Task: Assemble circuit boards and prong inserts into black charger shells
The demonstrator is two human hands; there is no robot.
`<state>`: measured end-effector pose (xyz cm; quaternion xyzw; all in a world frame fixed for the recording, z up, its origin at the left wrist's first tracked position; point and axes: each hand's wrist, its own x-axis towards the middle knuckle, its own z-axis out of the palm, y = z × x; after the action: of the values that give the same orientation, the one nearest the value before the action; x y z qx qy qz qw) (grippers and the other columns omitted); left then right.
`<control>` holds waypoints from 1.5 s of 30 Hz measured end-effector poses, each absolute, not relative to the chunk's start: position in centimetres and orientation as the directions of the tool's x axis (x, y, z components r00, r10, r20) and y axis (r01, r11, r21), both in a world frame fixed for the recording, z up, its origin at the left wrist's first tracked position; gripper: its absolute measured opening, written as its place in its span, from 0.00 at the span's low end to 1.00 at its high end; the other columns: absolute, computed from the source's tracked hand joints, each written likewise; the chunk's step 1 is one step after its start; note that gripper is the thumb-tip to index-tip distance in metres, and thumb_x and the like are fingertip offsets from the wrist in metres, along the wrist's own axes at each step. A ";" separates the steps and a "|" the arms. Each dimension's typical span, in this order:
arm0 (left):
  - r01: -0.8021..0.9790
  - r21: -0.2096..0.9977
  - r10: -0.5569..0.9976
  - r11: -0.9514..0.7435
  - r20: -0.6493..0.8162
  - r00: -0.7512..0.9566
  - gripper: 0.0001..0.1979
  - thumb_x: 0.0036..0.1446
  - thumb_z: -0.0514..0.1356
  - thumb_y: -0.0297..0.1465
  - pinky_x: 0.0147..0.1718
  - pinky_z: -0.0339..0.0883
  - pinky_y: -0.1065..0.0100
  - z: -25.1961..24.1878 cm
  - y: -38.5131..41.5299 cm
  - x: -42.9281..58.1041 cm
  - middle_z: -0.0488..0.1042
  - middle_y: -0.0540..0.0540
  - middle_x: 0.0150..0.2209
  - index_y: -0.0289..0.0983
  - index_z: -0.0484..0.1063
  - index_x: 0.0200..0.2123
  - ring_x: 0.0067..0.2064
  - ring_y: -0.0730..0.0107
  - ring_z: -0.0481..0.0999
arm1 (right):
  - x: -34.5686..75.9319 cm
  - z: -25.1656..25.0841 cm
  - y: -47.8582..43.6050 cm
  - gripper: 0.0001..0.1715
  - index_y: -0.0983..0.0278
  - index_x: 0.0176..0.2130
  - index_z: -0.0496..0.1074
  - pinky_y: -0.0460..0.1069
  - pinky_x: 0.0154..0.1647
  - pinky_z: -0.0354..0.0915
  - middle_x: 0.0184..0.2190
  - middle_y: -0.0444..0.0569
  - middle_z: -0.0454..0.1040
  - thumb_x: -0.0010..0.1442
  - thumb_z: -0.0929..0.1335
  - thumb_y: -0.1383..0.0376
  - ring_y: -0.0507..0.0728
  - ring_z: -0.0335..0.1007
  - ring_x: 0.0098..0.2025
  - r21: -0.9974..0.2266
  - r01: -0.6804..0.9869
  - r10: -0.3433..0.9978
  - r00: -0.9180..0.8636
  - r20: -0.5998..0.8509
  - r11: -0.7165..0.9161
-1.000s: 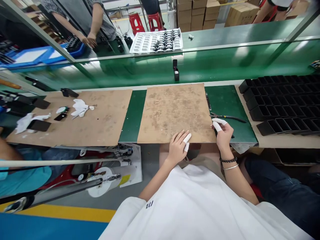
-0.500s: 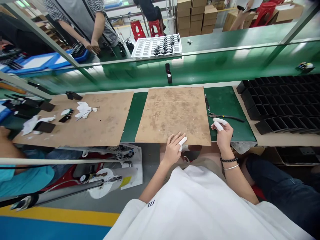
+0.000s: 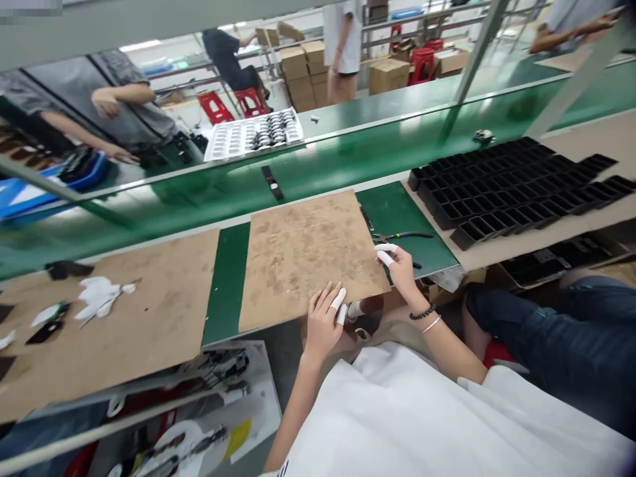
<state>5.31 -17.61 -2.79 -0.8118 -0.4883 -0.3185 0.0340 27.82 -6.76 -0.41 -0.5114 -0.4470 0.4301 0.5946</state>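
The left hand (image 3: 322,324) lies on the near edge of a flat brown cardboard sheet (image 3: 303,258) with dark smudges. Its fingers are stretched out and loose, and two wear white finger covers (image 3: 338,298). The right hand (image 3: 401,268) is by the sheet's right edge, with its covered fingertips close together. I cannot tell if they pinch anything. The sheet is in front of the person, on a green table (image 3: 226,285). Just past the right hand lie pliers with black and yellow handles (image 3: 410,234), and near them a thin dark tool (image 3: 366,217) lies along the sheet's edge. Farther right stand many rows of open black boxes (image 3: 501,192). Beyond the sheet, a small black case (image 3: 272,184) sits on a shiny green belt (image 3: 338,169). A crumpled white cloth (image 3: 99,296) lies on another brown cardboard sheet (image 3: 169,298) to the left.
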 end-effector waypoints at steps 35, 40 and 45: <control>0.922 0.096 0.616 -0.375 0.769 0.170 0.26 0.66 0.57 0.29 0.52 0.54 0.55 -7.5 -16.8 7.4 0.83 0.40 0.53 0.41 0.67 0.66 0.51 0.54 0.79 | 49.3 4.7 -5.1 0.23 0.64 0.45 0.72 0.74 0.71 0.47 0.71 0.67 0.56 0.54 0.75 0.53 0.77 0.45 0.74 -0.342 0.888 0.805 0.434 0.404 -0.307; 0.911 0.146 0.643 -0.387 0.751 0.153 0.26 0.67 0.55 0.31 0.53 0.54 0.53 -8.0 -16.9 7.2 0.82 0.39 0.55 0.43 0.65 0.68 0.53 0.51 0.78 | 50.2 4.5 -4.5 0.50 0.66 0.64 0.65 0.78 0.68 0.46 0.71 0.72 0.51 0.53 0.74 0.41 0.83 0.45 0.73 -0.360 0.864 0.818 0.471 0.331 -0.352; 0.898 0.205 0.672 -0.390 0.730 0.125 0.25 0.68 0.54 0.33 0.55 0.53 0.52 -8.8 -16.8 7.0 0.81 0.39 0.56 0.43 0.67 0.67 0.53 0.51 0.78 | 52.8 4.6 -3.1 0.70 0.66 0.71 0.58 0.79 0.59 0.56 0.65 0.78 0.59 0.43 0.75 0.33 0.88 0.57 0.64 -0.403 0.827 0.886 0.457 0.074 -0.393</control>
<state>6.99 -16.84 -8.83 -0.7361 -0.5329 -0.3916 0.1442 52.84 -3.07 4.59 -0.8310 -0.5154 0.0764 0.1950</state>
